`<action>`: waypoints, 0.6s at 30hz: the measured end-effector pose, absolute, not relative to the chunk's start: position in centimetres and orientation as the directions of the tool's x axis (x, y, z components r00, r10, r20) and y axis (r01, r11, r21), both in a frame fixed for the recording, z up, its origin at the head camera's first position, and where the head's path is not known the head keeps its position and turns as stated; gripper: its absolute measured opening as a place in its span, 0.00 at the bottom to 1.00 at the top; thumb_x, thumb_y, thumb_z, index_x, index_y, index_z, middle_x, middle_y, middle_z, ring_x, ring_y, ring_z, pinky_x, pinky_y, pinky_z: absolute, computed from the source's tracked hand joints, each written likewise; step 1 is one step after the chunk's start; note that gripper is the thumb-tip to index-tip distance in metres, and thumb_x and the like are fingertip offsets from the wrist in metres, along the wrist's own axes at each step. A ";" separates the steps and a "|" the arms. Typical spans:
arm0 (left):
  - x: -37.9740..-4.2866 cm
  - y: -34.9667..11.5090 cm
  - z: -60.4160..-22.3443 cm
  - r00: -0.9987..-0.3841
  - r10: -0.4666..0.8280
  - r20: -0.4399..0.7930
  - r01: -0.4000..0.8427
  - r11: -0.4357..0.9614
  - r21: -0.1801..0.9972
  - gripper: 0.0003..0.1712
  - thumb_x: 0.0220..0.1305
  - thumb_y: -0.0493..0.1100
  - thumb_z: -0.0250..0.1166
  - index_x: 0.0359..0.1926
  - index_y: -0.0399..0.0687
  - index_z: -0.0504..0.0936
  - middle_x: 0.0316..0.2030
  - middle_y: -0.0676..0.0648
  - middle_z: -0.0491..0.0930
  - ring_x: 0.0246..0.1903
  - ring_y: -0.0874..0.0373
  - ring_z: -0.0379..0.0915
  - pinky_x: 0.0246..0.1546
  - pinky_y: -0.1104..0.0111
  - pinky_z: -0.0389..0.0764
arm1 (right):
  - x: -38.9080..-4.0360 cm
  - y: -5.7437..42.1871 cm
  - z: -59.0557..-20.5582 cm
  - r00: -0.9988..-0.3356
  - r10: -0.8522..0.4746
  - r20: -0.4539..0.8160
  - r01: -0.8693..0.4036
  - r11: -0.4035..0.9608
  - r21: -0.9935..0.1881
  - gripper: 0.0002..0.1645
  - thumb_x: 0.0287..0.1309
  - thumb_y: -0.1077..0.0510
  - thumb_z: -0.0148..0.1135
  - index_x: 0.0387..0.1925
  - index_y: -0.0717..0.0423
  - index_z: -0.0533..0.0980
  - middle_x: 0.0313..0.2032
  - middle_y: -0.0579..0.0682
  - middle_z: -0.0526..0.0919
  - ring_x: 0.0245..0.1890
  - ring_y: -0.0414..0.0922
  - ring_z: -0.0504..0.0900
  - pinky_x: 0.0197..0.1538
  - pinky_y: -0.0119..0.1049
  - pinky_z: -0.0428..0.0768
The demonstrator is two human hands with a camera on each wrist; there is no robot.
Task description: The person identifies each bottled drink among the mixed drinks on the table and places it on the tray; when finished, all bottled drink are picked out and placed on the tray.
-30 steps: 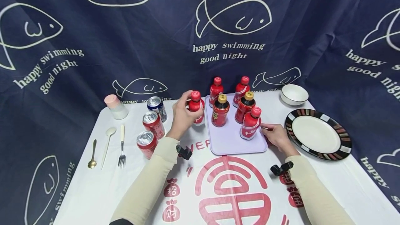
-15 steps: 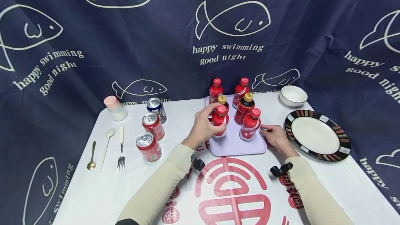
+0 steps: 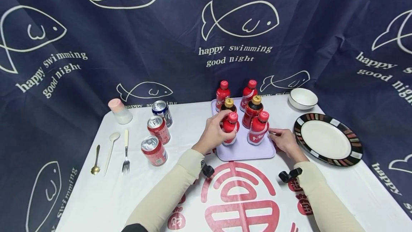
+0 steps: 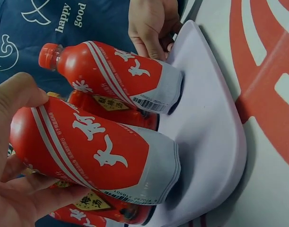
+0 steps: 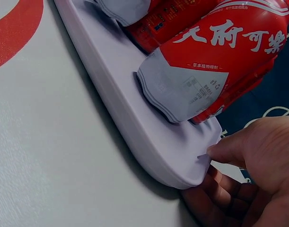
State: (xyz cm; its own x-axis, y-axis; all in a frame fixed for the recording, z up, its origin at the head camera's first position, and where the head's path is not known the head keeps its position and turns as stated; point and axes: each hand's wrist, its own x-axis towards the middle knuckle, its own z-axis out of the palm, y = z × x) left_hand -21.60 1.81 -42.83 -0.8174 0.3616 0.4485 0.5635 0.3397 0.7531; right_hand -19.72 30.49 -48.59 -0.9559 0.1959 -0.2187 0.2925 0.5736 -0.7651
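My left hand (image 3: 212,133) grips a red-capped soda bottle (image 3: 229,127) at the front left of the lilac tray (image 3: 244,152). The bottle stands nearly upright there; whether its base touches the tray I cannot tell. In the left wrist view the fingers wrap round the upper part of this red-and-silver bottle (image 4: 101,151). At the tray's right edge my right hand (image 3: 284,140) pinches the rim, thumb on top and fingers below, as the right wrist view shows. Near it on the tray is another red-capped bottle (image 3: 258,129). Behind are two gold-capped bottles (image 3: 252,112), one partly hidden.
Two more red-capped bottles (image 3: 248,94) stand at the tray's back. To the left are red cans (image 3: 158,129), a blue can (image 3: 162,112), a pink-lidded jar (image 3: 120,111), a fork (image 3: 126,151) and two spoons (image 3: 110,149). A striped-rim plate (image 3: 323,139) and white bowl (image 3: 303,98) lie right.
The left hand has carried the red-capped bottle rightward from beside the tray to over its front left part, then slightly further right. The right hand has stayed at the tray's edge.
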 end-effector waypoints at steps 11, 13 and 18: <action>-21.9 2.1 -43.8 -0.822 0.355 0.445 0.555 0.320 0.768 0.35 0.42 0.43 0.72 0.54 0.60 0.70 0.46 0.56 0.77 0.43 0.66 0.73 0.44 0.75 0.75 | -19.6 30.5 -48.5 -0.959 0.197 -0.202 0.280 0.587 -0.759 0.24 0.58 0.58 0.54 0.58 0.57 0.71 0.46 0.64 0.77 0.25 0.39 0.77 0.22 0.31 0.76; -21.9 2.1 -43.8 -0.823 0.358 0.441 0.552 0.324 0.768 0.35 0.42 0.43 0.72 0.54 0.60 0.70 0.46 0.56 0.77 0.43 0.67 0.73 0.44 0.76 0.75 | -19.5 30.4 -48.4 -0.959 0.197 -0.202 0.281 0.592 -0.756 0.24 0.58 0.58 0.54 0.58 0.57 0.71 0.46 0.64 0.77 0.25 0.39 0.77 0.22 0.31 0.76; -22.0 2.1 -43.9 -0.826 0.360 0.433 0.546 0.323 0.773 0.35 0.43 0.43 0.72 0.55 0.60 0.69 0.46 0.55 0.77 0.43 0.66 0.73 0.45 0.75 0.75 | -19.6 30.3 -48.4 -0.956 0.203 -0.211 0.292 0.591 -0.752 0.24 0.59 0.58 0.53 0.58 0.56 0.71 0.48 0.63 0.76 0.27 0.40 0.77 0.23 0.31 0.76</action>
